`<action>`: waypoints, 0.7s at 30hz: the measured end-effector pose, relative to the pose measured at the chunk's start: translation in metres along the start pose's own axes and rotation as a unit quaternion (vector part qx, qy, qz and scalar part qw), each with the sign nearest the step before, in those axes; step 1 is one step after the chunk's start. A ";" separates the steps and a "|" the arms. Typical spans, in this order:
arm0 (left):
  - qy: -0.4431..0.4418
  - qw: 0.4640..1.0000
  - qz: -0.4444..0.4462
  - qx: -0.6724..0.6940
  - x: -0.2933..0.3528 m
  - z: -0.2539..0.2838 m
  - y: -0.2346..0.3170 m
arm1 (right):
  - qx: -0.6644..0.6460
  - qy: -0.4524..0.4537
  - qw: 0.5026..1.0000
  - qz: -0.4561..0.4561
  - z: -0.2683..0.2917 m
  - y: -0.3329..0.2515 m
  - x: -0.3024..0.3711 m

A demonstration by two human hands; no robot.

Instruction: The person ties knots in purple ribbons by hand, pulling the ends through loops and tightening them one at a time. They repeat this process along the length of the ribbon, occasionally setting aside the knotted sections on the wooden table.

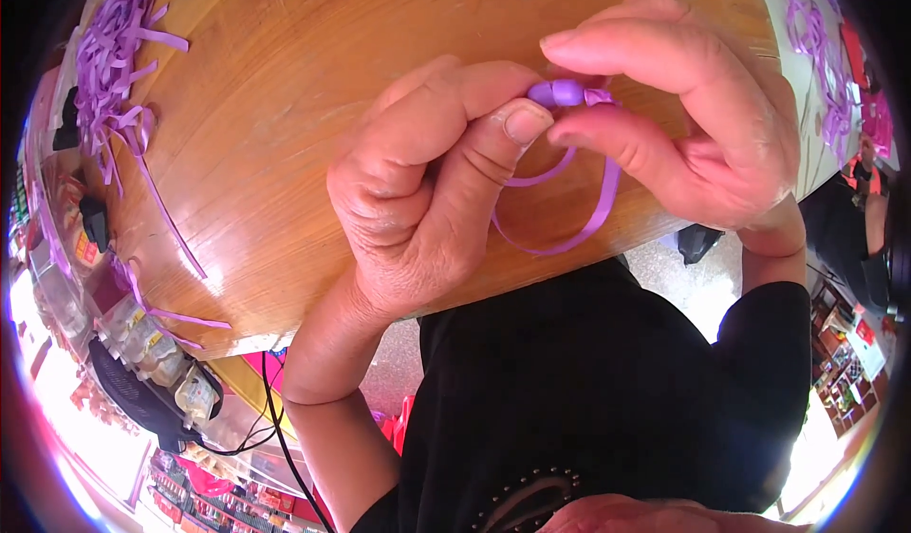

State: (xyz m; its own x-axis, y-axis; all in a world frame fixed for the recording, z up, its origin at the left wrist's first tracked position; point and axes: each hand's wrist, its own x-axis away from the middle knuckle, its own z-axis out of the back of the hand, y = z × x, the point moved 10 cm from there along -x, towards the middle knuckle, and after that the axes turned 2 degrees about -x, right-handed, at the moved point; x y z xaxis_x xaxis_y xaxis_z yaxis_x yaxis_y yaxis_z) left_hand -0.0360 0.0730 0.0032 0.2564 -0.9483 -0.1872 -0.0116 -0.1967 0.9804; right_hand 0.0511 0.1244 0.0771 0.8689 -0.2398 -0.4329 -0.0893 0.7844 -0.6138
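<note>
- Left thumb [525,123] and index finger pinched together on the purple plastic clasp [567,93]; left hand [408,182] at 8 o'clock of it. Probably the steadying grip, since the clasp's free end pokes out toward 3.
- Right hand [726,134] at 3–4 o'clock: thumb and index curved apart, clasp end and bunched ribbon between them. Spread likely leaves room around that end. Thumb runs right by the ribbon; contact, can't tell.
- Purple ribbon loop [603,205] hangs at 6 o'clock, below the clasp, so its slack is out of the finger gap.
- Clasp is up in front of the wooden table [256,182], near the edge by the black top [588,372]; close to the body, presumably for easy viewing.
- Ribbon pile [114,49] at 9 o'clock, by the table's far-left edge; distance probably avoids tangles.
- More purple ribbons [811,35] at 3, on a white surface.
- Another person [835,234] at 4.
</note>
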 end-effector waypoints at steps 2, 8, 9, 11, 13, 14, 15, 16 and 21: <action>0.007 1.000 -0.006 -0.006 -0.001 0.000 0.003 | -0.005 0.002 1.000 -0.003 -0.003 0.003 0.002; 0.035 0.993 -0.033 -0.104 0.001 0.009 0.012 | -0.010 0.019 0.999 -0.045 -0.005 0.004 0.001; 0.034 0.994 -0.033 -0.103 0.000 0.009 0.011 | -0.004 0.032 0.998 -0.057 -0.004 0.006 0.003; 0.035 0.992 -0.027 -0.122 -0.002 0.010 0.010 | -0.031 0.045 0.992 -0.111 -0.007 0.013 0.008; 0.033 0.990 -0.033 -0.133 -0.002 0.011 0.013 | -0.062 0.057 0.984 -0.160 -0.005 0.019 0.011; 0.031 0.989 -0.038 -0.142 -0.002 0.011 0.015 | -0.138 0.048 0.968 -0.204 -0.008 0.027 0.014; 0.034 0.988 -0.037 -0.145 -0.002 0.012 0.013 | -0.214 0.036 0.945 -0.245 -0.014 0.034 0.016; 0.043 0.986 -0.049 -0.155 -0.001 0.015 0.013 | -0.217 0.033 0.945 -0.242 -0.012 0.034 0.014; 0.038 0.984 -0.047 -0.170 -0.003 0.011 0.016 | -0.627 0.023 0.635 -0.450 -0.029 0.051 0.031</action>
State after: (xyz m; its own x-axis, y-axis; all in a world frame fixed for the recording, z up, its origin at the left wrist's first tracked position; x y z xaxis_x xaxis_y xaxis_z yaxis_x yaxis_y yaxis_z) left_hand -0.0477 0.0699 0.0191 0.3125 -0.9063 -0.2847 0.3361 -0.1748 0.9255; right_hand 0.0594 0.1402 0.0128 0.8300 -0.3078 0.4652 0.0910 -0.7480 -0.6574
